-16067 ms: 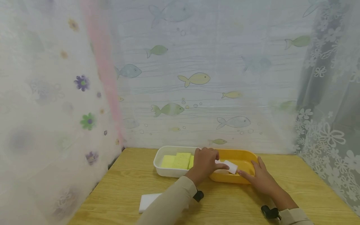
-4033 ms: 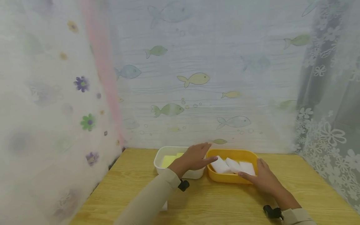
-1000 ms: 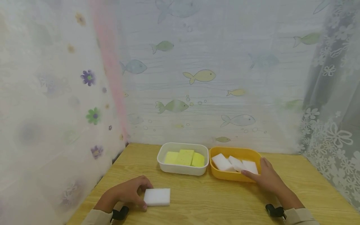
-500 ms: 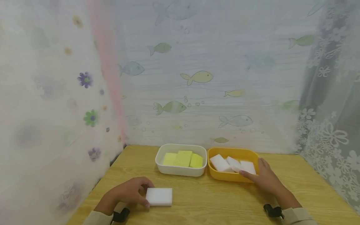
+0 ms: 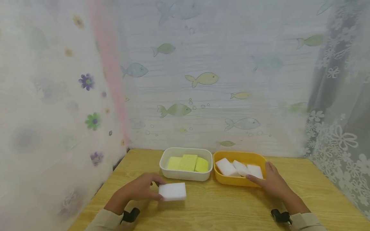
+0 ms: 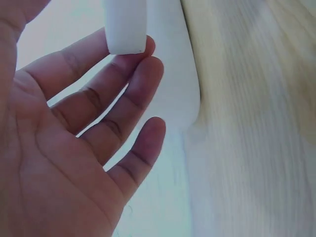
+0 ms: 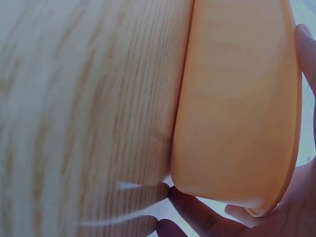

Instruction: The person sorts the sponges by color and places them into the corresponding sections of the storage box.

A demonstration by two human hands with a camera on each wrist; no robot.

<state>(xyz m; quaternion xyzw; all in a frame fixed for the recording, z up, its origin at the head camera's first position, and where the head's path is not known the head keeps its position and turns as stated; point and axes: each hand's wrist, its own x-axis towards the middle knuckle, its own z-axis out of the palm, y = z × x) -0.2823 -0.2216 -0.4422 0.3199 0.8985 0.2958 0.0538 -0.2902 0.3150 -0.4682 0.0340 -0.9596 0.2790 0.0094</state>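
Note:
In the head view my left hand [image 5: 141, 188] pinches a white sponge block [image 5: 172, 191] by its left end, just above the table. The left wrist view shows the block's end [image 6: 126, 32] near the fingertips, the other fingers loosely bent. My right hand [image 5: 273, 183] holds the right end of an orange plastic container [image 5: 238, 181], thumb over the front rim. In the right wrist view, its fingers reach around the lower corner of the container wall [image 7: 237, 103]. Several white sponge pieces [image 5: 226, 167] lie inside that container, leaning on one another.
Left of the orange container, almost touching it, stands a white plastic container [image 5: 185, 175] with yellow sponges [image 5: 189, 163] in it. A wood-grain table [image 5: 214, 211] carries both. Patterned translucent curtains [image 5: 202, 96] close off the back and sides.
Earlier, the left hand was over the containers, then went to the white block on the table. Within the last half second it lifted the block and moved it slightly right and away. The right hand stays put.

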